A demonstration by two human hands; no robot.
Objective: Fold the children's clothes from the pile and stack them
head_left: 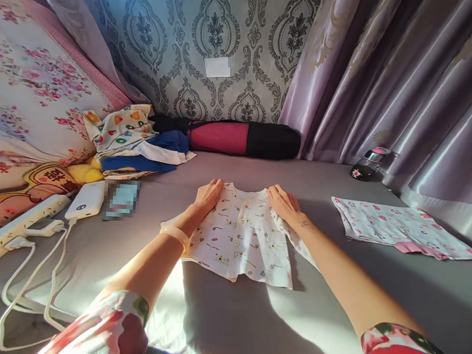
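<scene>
Shirt (250,253): centre of the frame, small, white, fine scattered prints, spread on a grey sheet (226,316), neckline toward the top of the frame. One sleeve shows beneath the right forearm.

Hands apart, one at each shoulder of the shirt. Left hand (209,194) on the shoulder left of the neckline, fingers bent over the cloth; right hand (285,202) on the opposite shoulder, likewise bent. Pinching or only pressing: cannot tell for either. Pale bangle (175,235) on the left wrist. Both sleeves of the wearer patterned, red among the colours.

Right of frame: folded cloth (402,226), white and pink, lying flat, well apart from the right hand. Bottle (368,163) beyond it, upright, near the curtain (359,88).

Upper left of centre: clothes pile (121,131), heaped beside a red-and-black roll (222,138) lying along the wall.

Lower left: power strip (14,226), plugs in it; power bank (86,201) with cable attached, near a pixelated flat item (121,200).
</scene>
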